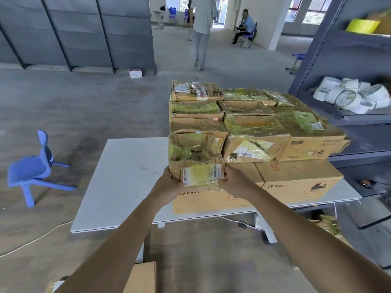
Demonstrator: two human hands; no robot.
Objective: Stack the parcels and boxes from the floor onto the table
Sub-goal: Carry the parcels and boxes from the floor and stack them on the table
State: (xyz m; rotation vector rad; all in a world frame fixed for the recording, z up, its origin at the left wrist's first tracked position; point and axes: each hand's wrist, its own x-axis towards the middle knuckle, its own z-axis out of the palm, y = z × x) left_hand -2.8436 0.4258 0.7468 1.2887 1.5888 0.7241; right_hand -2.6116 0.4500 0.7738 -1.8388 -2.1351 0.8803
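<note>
Hands: two, the left hand [170, 183] and the right hand [233, 182], gripping one small box [195, 157] between them.
Counter [127, 176]: one.
Large boxes [296, 178], bottom layer: two visible.
Taped boxes [254, 127] on top: about nine with the small box; the far ones overlap, so the count is rough.
Blue chair [31, 166] beside the counter: one.
Other people: two, a standing person [203, 24] and a seated person [246, 24].
White box [135, 73] on the floor: one.
Tape rolls [347, 96] on the shelf [359, 117]: a heap, too jumbled to count.

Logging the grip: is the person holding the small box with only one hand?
No, the left hand and the right hand each grip one side of the small box.
</note>
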